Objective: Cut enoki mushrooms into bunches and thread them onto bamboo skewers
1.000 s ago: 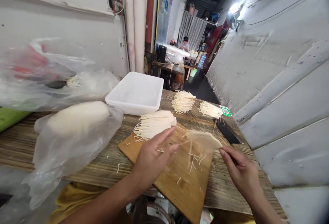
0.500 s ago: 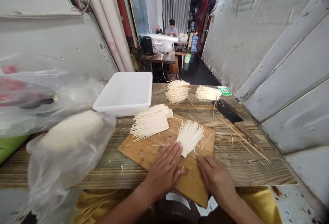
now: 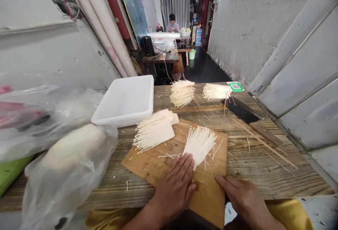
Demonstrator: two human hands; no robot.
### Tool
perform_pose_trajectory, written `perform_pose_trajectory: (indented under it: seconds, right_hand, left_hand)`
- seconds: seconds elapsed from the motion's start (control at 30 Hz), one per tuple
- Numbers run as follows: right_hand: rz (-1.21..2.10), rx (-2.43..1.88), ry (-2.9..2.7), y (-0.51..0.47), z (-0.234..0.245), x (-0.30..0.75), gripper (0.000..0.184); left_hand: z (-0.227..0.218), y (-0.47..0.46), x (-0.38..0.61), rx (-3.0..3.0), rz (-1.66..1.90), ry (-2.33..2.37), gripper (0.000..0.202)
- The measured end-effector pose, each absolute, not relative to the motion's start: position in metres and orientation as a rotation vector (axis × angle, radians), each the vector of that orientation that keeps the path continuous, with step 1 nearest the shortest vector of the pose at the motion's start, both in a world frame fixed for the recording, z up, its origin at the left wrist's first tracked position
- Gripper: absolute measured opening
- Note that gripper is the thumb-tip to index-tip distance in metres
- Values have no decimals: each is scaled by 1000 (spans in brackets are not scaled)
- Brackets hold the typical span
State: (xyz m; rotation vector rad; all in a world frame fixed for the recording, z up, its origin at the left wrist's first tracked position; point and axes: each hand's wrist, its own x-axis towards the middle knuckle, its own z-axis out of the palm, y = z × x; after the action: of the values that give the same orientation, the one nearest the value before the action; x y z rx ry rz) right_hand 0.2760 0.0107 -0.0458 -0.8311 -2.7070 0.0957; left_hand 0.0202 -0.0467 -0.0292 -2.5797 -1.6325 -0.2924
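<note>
A fanned bunch of enoki mushrooms [image 3: 198, 143] lies on a wooden cutting board [image 3: 158, 159]. My left hand [image 3: 174, 187] rests flat on the board, fingers stretched out, its fingertips touching the base of that bunch. My right hand [image 3: 243, 198] lies flat at the board's right edge, fingers extended, holding nothing. A second, larger bunch of enoki [image 3: 154, 128] lies at the board's upper left.
A white plastic tray [image 3: 124, 100] stands behind the board. Two more enoki bunches [image 3: 182, 93] [image 3: 216, 91] lie further back, next to a cleaver [image 3: 248, 115] and several thin skewers [image 3: 264, 142]. Plastic bags with wrapped mushrooms [image 3: 68, 159] fill the left. A person sits far down the corridor.
The small bunch, held over the board a second ago, now lies on it. Both hands have come down flat, and the right hand has slid to the board's right edge.
</note>
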Motion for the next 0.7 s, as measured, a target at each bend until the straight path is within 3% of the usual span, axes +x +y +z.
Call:
perform_pose_trajectory:
  seconds: [0.43,0.7]
  right_hand:
    - [14,-886,-2738,9,-39,265,35]
    - [27,-1051,-2559,2,-39,255,20]
  left_hand:
    - [-36,-47,21,-2602,-350,-1645,54]
    - [-53,-47,15,-2523,-397,-1498,58]
